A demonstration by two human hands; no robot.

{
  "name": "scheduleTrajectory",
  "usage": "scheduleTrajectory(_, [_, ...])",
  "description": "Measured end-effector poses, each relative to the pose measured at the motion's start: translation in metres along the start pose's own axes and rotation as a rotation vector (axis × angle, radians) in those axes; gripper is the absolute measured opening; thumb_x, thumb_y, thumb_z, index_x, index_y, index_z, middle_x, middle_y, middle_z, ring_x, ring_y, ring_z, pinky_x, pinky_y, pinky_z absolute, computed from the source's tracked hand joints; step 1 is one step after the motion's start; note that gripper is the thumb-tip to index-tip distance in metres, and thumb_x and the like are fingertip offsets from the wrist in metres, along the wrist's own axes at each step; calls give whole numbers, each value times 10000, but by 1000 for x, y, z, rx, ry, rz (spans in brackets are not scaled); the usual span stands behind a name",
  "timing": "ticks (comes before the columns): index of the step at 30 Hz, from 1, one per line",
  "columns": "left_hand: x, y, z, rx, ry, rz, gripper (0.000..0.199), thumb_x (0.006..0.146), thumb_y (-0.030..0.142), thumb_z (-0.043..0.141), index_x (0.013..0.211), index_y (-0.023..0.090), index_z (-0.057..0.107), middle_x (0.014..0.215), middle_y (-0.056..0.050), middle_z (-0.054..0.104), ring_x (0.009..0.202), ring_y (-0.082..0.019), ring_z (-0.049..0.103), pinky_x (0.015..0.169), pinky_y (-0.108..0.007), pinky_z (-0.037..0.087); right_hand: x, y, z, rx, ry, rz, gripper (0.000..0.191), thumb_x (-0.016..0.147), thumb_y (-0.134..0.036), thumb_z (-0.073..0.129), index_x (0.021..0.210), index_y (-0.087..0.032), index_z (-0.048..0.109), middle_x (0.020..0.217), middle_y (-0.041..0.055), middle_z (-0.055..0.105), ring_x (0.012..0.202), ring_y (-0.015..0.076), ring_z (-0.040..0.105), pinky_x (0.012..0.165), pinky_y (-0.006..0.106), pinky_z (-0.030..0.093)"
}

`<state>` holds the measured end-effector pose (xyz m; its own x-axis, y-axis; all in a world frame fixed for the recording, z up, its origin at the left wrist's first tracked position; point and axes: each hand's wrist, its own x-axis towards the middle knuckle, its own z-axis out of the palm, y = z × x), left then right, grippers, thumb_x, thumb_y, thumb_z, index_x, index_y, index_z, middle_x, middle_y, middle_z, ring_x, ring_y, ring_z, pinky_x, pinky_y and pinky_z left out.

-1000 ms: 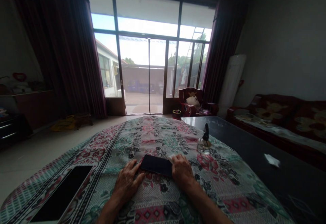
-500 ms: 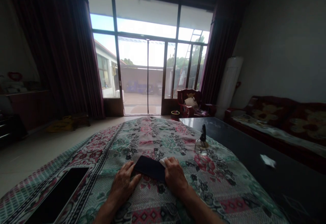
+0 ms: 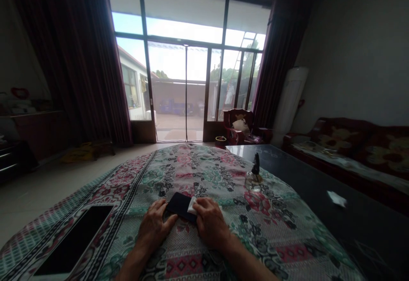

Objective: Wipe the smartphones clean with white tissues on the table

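A flat, dark phone (image 3: 179, 204) lies on the textured floral tablecloth (image 3: 220, 181), toward its near edge. The left hand (image 3: 154, 225), fingers spread, touches the phone's left end; the right hand (image 3: 211, 222) pinches a soft white wipe (image 3: 191, 206) over it. A pale-rimmed black slab (image 3: 75, 240) lies nearer the left edge; toward the right stands a clear, black-topped bottle (image 3: 252, 182), contents unclear.

This is a living room in a home: beneath the fingers (image 3: 205, 205) spreads a flowered cloth (image 3: 191, 174), far to their right stands a patterned red sofa (image 3: 341, 138), and beyond them purple curtains (image 3: 79, 68) frame a tall window (image 3: 183, 0) onto a yard (image 3: 171, 123). To their left, the dim furniture (image 3: 40, 132) seems a cabinet.
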<state>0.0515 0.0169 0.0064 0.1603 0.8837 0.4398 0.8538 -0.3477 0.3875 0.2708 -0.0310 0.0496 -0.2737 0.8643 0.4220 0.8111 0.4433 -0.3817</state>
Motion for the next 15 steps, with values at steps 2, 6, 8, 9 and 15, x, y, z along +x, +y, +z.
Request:
scheduleTrajectory(2, [0,1,-2,0,-12,-1,417,781,401,610,1082,123,682,1229,-136,639,1210,-282,534,1066,-410,412,-2,-8,2,1,-21,-47,289,814,-174,512,1066,-242,636,1171,26,591,1110,211,469,989,331,332])
scheduleTrajectory(6, [0,3,-8,13,-33,-11,414,766,423,641,1077,155,694,1231,-117,642,1214,-279,532,1070,-405,404,-2,-14,3,-17,-45,-82,247,826,-198,513,1026,-249,650,1170,23,600,1134,215,457,997,354,322])
scheduleTrajectory(8, [1,5,-10,21,-45,-18,413,762,428,649,1072,159,702,1225,-116,645,1209,-281,537,1065,-403,409,0,-10,0,-41,-34,-53,252,816,-177,509,1004,-245,662,1186,25,599,1150,218,452,1004,356,316])
scheduleTrajectory(9, [1,6,-12,24,-51,-21,413,764,429,651,1073,160,705,1224,-117,646,1207,-284,538,1063,-405,411,1,-7,-1,-54,-24,-30,258,810,-166,508,998,-242,667,1190,27,600,1153,218,453,1010,355,312])
scheduleTrajectory(15, [-1,11,-17,30,-57,-13,392,770,433,660,1067,184,720,1203,-116,652,1183,-282,554,1044,-389,420,7,16,-7,-111,41,152,283,861,-165,445,1018,-227,672,1157,48,620,1110,201,504,1003,321,332])
